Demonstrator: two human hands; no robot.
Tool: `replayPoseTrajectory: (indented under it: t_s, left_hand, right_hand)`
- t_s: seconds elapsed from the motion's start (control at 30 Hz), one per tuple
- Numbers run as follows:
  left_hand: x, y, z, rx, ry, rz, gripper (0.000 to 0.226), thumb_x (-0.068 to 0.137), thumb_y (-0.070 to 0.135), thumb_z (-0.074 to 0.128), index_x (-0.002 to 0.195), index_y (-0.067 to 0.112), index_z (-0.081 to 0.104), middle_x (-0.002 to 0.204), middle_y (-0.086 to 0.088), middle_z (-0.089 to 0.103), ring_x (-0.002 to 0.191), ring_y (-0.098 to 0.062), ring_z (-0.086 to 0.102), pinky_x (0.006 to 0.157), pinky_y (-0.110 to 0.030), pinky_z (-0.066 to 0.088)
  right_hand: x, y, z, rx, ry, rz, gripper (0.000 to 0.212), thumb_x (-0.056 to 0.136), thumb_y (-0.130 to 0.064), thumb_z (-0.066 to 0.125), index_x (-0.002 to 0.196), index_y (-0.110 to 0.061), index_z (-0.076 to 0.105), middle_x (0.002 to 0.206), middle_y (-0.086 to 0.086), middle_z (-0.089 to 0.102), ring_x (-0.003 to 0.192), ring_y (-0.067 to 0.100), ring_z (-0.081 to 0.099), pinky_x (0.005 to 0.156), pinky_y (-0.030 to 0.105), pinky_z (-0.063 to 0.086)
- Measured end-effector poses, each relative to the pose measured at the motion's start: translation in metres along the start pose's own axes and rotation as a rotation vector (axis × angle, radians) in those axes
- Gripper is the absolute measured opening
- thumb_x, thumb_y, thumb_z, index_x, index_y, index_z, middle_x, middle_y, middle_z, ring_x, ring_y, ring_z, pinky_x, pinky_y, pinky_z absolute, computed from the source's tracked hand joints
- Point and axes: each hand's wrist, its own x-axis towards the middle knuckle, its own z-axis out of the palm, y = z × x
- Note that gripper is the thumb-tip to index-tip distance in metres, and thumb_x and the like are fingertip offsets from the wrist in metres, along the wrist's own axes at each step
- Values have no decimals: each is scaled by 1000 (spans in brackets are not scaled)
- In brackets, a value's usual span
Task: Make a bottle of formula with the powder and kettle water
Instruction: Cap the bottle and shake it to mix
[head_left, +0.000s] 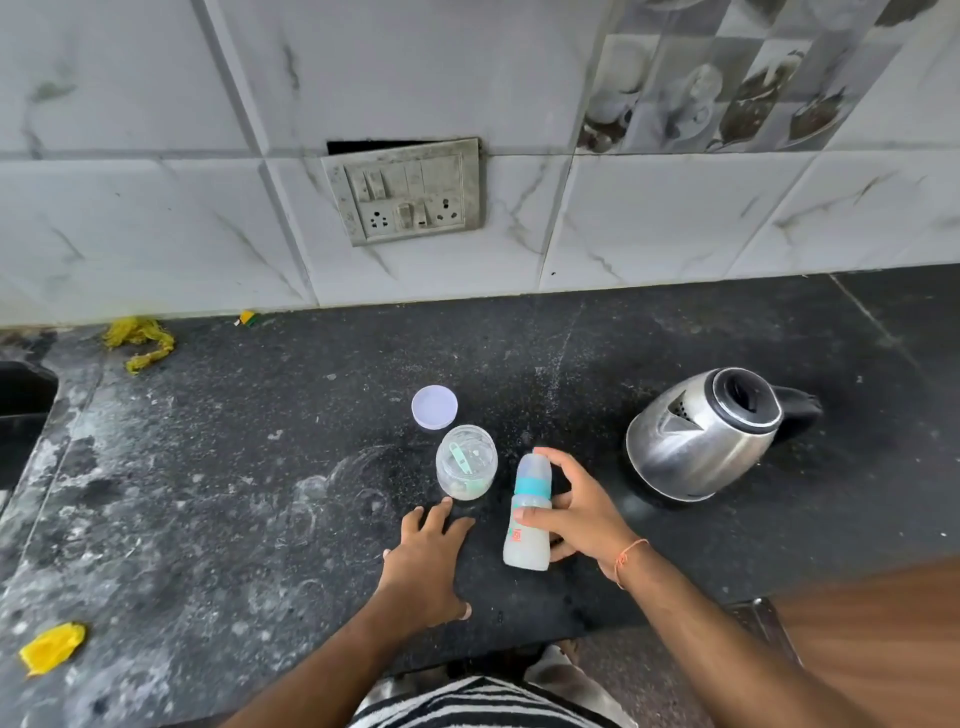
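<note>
Right hand (576, 519) fingers clamped on capped baby bottle (529, 514); left hand (423, 566) fingers apart, flat on table (260, 467), powder jar (466, 462) at its 12 o'clock

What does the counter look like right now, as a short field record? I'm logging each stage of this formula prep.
bottle: capped baby bottle with teal collar, upright, whitish liquid at the bottom
right hand: right hand wrapped around the bottle
left hand: left hand flat on the counter, holding nothing
powder jar: clear jar, open, scoop inside
jar lid: lid lying behind the jar
kettle: steel kettle right of the bottle, lid closed
</note>
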Motion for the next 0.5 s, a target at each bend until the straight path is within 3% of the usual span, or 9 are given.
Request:
replayPoseTrajectory:
  t_s: [0.1, 0.23, 0.3, 0.37, 0.5]
  left_hand:
    - [2, 1, -2, 13, -7, 3, 126, 74, 57, 94, 171, 41, 15, 179, 6, 0, 164, -36, 2, 111, -69, 51]
    - [-1, 1, -2, 12, -19, -4, 126, 74, 56, 94, 171, 40, 15, 179, 5, 0, 164, -36, 2, 111, -70, 50]
    - [0, 0, -2, 13, -11, 2, 125, 74, 56, 94, 171, 40, 15, 179, 5, 1, 164, -36, 2, 111, -69, 51]
    - [1, 2, -3, 13, -15, 0, 125, 75, 55, 94, 171, 40, 16, 178, 5, 1, 164, -36, 3, 112, -69, 51]
    - [0, 1, -1, 13, -12, -4, 125, 74, 56, 95, 171, 40, 16, 178, 6, 2, 164, -37, 3, 111, -70, 51]
  right_hand:
    - [6, 0, -3, -23, 123, -195, 69, 88, -12, 89, 138, -48, 56, 129, 14, 70, 104, 37, 80, 70, 55, 69]
    - [2, -3, 4, 51, 11, -29, 76, 85, -12, 91, 139, -52, 56, 119, 15, 74, 101, 31, 81, 67, 53, 69]
    - [5, -5, 5, -20, 91, -156, 74, 88, -11, 89, 140, -51, 56, 126, 13, 72, 103, 32, 81, 68, 53, 69]
    - [9, -7, -1, 78, 133, -202, 71, 91, -11, 86, 141, -48, 53, 132, 11, 70, 104, 34, 80, 72, 54, 69]
    - [4, -6, 1, 145, 7, 52, 75, 85, -12, 91, 136, -55, 56, 119, 14, 74, 100, 29, 81, 66, 50, 69]
